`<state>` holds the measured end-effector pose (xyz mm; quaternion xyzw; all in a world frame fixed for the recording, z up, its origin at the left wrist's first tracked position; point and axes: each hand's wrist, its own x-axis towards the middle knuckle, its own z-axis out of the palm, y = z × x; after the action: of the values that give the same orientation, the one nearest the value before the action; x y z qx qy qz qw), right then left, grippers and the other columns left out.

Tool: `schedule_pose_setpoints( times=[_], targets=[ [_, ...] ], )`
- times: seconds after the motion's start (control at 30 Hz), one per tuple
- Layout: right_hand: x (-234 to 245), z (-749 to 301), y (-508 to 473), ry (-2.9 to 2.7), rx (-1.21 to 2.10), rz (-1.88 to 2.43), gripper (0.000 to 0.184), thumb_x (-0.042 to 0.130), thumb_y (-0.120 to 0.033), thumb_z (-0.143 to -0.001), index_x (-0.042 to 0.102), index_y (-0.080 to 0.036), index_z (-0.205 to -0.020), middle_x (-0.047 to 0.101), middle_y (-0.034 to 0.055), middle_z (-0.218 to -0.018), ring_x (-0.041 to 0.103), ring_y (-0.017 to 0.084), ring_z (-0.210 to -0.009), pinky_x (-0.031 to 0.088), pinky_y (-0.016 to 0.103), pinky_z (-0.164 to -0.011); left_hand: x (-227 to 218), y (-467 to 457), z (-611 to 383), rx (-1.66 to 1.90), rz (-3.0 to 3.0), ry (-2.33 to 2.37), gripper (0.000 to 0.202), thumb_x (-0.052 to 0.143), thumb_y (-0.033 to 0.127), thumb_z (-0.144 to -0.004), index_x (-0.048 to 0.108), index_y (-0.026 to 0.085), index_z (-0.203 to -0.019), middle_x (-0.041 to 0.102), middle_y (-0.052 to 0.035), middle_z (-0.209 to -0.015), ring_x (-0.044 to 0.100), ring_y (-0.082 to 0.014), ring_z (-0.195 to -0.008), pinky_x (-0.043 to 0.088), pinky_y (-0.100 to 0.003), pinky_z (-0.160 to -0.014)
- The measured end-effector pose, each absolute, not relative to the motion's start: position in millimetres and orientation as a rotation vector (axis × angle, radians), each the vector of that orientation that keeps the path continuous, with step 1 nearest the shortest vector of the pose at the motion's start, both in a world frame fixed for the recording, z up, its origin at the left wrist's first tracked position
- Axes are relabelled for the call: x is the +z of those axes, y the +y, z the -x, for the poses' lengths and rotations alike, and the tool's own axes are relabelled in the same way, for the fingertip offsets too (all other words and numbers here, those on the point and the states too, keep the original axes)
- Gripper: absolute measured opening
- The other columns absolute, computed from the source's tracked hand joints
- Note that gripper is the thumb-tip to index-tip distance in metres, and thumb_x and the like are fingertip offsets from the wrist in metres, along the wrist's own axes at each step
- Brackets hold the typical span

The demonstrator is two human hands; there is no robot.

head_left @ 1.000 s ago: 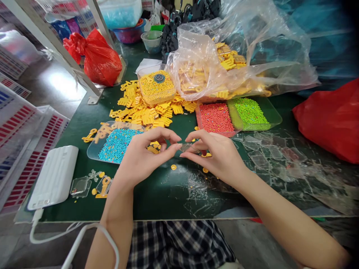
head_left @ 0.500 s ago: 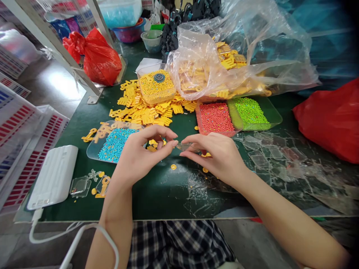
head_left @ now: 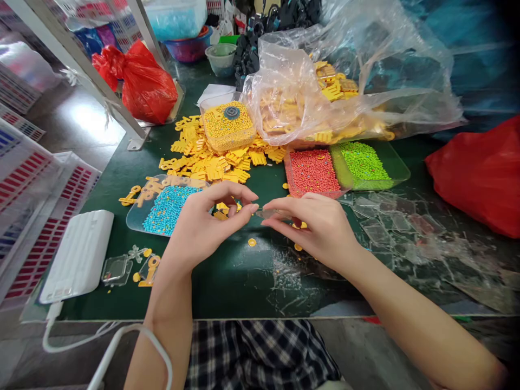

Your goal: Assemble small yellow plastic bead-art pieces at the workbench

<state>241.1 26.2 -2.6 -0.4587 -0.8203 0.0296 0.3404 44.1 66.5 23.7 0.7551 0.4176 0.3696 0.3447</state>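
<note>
Item: clear plastic piece (head_left: 271,214) | Location: pinched narrowly between fingers of right hand (head_left: 317,230), held above green counter (head_left: 244,292) | Left hand (head_left: 207,230): fingers held narrow at piece's end, contact unclear | Nearby: tray of blue beads (head_left: 162,216), yellow plastic pieces (head_left: 211,162) piled beyond

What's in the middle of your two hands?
A small clear plastic piece lies between the left hand and the right hand, pinched by the right hand's fingers, as the head view shows.
</note>
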Motion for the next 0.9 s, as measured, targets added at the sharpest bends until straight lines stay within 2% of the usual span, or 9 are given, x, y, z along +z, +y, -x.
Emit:
schedule_pose_setpoints(
  times=[0.2, 0.43, 0.6, 0.8, 0.9],
  targets=[
    [-3.0, -239.4, 26.0, -2.118, -0.012, 1.129, 0.016, 0.053, -0.029, -0.097, 0.067, -0.023, -0.096, 0.074, -0.0021, -0.073, 0.058, 0.009, -0.053, 0.038, 0.024, -0.06, 25.0, 66.3, -44.4, 0.931, -1.981, 1.092, 0.008, 0.068, 0.026, -0.08, 0.069, 0.019, -0.083, 0.068, -0.0004, -0.079, 0.053, -0.0087, -0.057, 0.049, -0.023, -0.062],
    [-2.9, -237.7, 25.4, -2.123, -0.023, 1.1, 0.016, 0.052, -0.028, -0.097, 0.067, -0.022, -0.092, 0.075, -0.0024, -0.075, 0.062, 0.009, -0.058, 0.037, 0.025, -0.059, 22.3, 68.7, -43.0, 0.855, -2.091, 1.15, 0.01, 0.065, 0.027, -0.082, 0.07, 0.02, -0.085, 0.068, 0.0015, -0.076, 0.052, -0.0087, -0.055, 0.045, -0.022, -0.058],
    [-2.8, -238.1, 25.1, -2.122, -0.009, 1.106, 0.015, 0.053, -0.027, -0.097, 0.066, -0.023, -0.093, 0.076, -0.0023, -0.078, 0.065, 0.01, -0.062, 0.037, 0.025, -0.06, 20.5, 71.7, -42.7, 0.85, -2.167, 1.318, 0.009, 0.063, 0.025, -0.081, 0.07, 0.02, -0.085, 0.07, 0.0017, -0.079, 0.055, -0.0105, -0.061, 0.047, -0.023, -0.063],
    [-4.7, -238.8, 26.3, -2.133, 0.098, 1.173, 0.004, 0.06, -0.026, -0.093, 0.058, -0.023, -0.095, 0.075, -0.0045, -0.073, 0.065, 0.012, -0.059, 0.039, 0.026, -0.061, 21.3, 67.3, -43.9, 1.144, -2.068, 1.194, 0.007, 0.068, 0.026, -0.08, 0.069, 0.02, -0.083, 0.07, 0.0001, -0.082, 0.06, -0.0113, -0.068, 0.05, -0.022, -0.065],
    [-4.5, -238.5, 26.0, -2.086, 0.206, 1.194, 0.016, 0.062, -0.023, -0.091, 0.051, -0.024, -0.103, 0.075, -0.0061, -0.072, 0.067, 0.013, -0.063, 0.042, 0.026, -0.064, 19.8, 65.3, -45.7, 1.1, -2.083, 1.132, 0.005, 0.069, 0.025, -0.079, 0.07, 0.02, -0.082, 0.07, 0.0004, -0.08, 0.059, -0.0106, -0.066, 0.05, -0.021, -0.063]
  ],
)
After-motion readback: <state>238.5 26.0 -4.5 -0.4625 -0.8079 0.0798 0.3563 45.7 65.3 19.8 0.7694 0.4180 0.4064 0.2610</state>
